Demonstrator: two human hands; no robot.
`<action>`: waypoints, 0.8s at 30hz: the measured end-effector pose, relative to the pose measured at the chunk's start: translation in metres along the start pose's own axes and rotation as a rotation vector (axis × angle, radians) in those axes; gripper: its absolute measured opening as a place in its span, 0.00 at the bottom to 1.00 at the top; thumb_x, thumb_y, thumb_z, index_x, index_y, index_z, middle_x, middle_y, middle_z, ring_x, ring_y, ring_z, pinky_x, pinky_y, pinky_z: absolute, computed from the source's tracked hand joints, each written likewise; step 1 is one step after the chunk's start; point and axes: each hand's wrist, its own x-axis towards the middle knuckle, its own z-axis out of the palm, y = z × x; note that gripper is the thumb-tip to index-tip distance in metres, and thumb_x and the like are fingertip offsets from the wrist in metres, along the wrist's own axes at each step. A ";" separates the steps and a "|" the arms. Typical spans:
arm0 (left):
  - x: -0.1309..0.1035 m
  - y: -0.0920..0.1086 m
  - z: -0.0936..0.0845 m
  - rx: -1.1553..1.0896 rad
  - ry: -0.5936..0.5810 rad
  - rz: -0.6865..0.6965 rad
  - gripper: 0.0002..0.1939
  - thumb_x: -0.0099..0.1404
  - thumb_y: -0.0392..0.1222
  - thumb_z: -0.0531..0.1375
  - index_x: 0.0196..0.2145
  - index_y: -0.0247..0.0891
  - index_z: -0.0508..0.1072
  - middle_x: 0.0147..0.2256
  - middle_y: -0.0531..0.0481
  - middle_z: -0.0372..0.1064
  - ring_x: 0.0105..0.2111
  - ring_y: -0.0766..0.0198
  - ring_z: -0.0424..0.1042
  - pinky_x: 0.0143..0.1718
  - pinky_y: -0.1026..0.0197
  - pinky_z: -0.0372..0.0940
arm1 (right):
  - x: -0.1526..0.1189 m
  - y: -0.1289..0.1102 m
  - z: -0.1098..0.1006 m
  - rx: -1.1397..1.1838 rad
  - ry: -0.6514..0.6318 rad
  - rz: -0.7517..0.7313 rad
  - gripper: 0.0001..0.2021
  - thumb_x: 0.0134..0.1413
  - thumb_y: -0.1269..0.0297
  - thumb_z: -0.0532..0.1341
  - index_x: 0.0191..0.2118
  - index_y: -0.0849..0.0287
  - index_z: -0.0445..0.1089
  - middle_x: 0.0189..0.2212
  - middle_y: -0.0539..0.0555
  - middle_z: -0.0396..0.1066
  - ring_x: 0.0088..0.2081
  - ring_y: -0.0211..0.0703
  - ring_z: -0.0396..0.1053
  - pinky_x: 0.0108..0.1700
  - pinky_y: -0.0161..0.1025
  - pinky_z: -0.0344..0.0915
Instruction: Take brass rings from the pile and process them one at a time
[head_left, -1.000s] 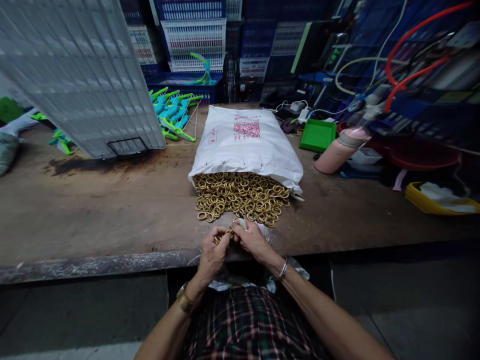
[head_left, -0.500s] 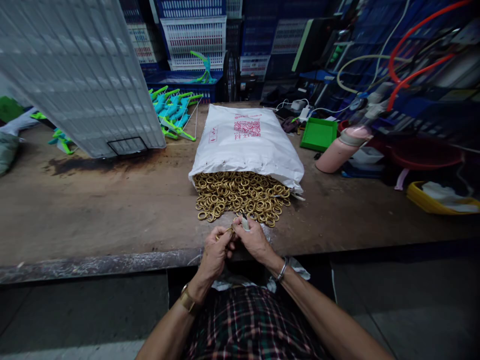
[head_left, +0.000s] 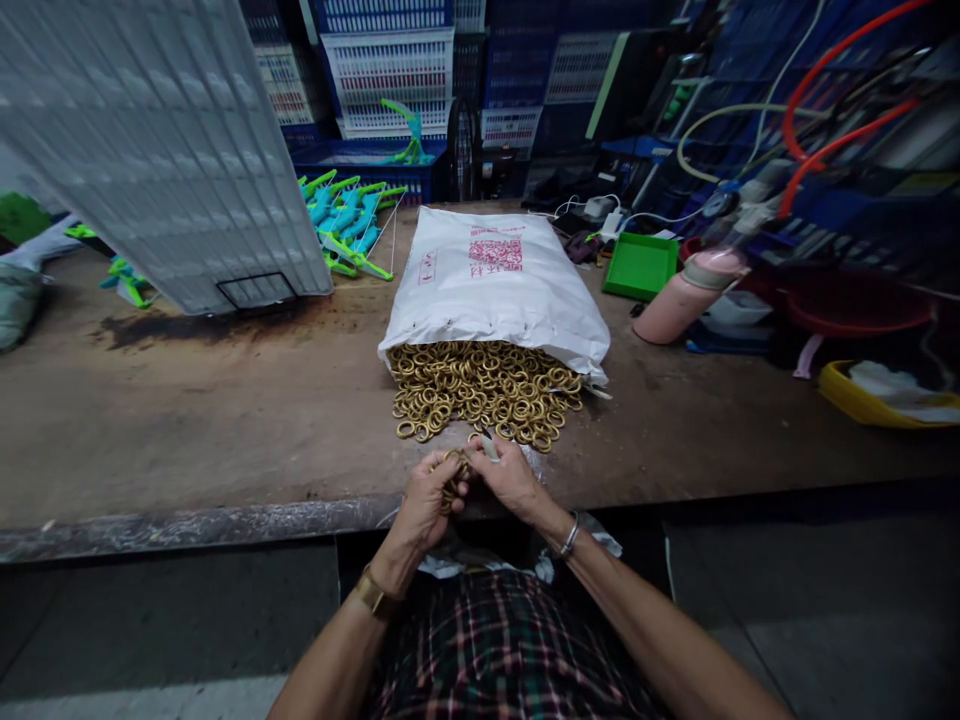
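Several gold-coloured rings (head_left: 450,488) are bunched in my left hand (head_left: 421,500), its thumb and fingers closed round them just above the table's front edge. My right hand (head_left: 519,487) is closed on a small tool (head_left: 489,446) with a pale body and a dark tip; its exact kind is not clear. The fingertips of the two hands nearly meet at the rings. Right beyond them, a heap of gold-coloured rings (head_left: 487,390) spills from the mouth of a white sack (head_left: 450,275) printed in red, which lies flat on the table.
To the left a grey plastic crate (head_left: 165,150) stands tilted on the wooden table (head_left: 187,420), with green-and-blue plastic frames (head_left: 349,225) beside it. On the right are a green tray (head_left: 640,266), a pink bottle (head_left: 679,300) and a yellow basin (head_left: 862,405). Stacked crates (head_left: 390,75) fill the back.
My left hand has turned slightly, so more of the bunched rings show in it. The right hand keeps its hold on the tool in nearly the same place.
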 end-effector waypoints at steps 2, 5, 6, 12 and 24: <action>0.001 0.001 0.001 -0.026 0.005 -0.040 0.20 0.46 0.48 0.67 0.29 0.35 0.63 0.23 0.55 0.64 0.18 0.75 0.60 0.14 0.74 0.50 | -0.001 0.000 0.001 -0.018 -0.004 -0.013 0.09 0.48 0.58 0.55 0.28 0.58 0.65 0.23 0.47 0.66 0.28 0.36 0.62 0.35 0.35 0.59; 0.001 0.002 0.001 -0.066 0.024 -0.081 0.19 0.45 0.45 0.67 0.29 0.35 0.62 0.22 0.56 0.63 0.17 0.75 0.60 0.13 0.74 0.50 | -0.003 -0.001 0.001 -0.021 -0.004 -0.034 0.08 0.49 0.59 0.55 0.27 0.57 0.64 0.23 0.47 0.66 0.28 0.37 0.62 0.33 0.35 0.59; 0.002 0.002 0.001 -0.079 0.025 -0.089 0.19 0.45 0.45 0.67 0.29 0.35 0.62 0.22 0.56 0.63 0.17 0.75 0.60 0.13 0.75 0.50 | -0.003 -0.001 0.001 -0.011 -0.002 -0.039 0.08 0.49 0.59 0.55 0.27 0.57 0.64 0.22 0.47 0.65 0.27 0.36 0.61 0.33 0.35 0.59; 0.002 0.003 -0.001 -0.122 -0.028 -0.114 0.18 0.45 0.42 0.67 0.30 0.34 0.62 0.24 0.54 0.64 0.17 0.76 0.59 0.13 0.75 0.49 | -0.003 -0.001 0.002 0.102 -0.039 -0.023 0.08 0.49 0.61 0.53 0.25 0.58 0.63 0.19 0.45 0.61 0.23 0.34 0.58 0.29 0.33 0.56; 0.005 0.000 -0.008 -0.252 -0.016 -0.142 0.19 0.45 0.37 0.66 0.31 0.37 0.60 0.20 0.57 0.61 0.16 0.75 0.59 0.14 0.75 0.49 | -0.002 0.006 -0.004 -0.304 0.033 -0.116 0.11 0.56 0.60 0.48 0.31 0.58 0.64 0.23 0.50 0.64 0.26 0.38 0.61 0.32 0.35 0.55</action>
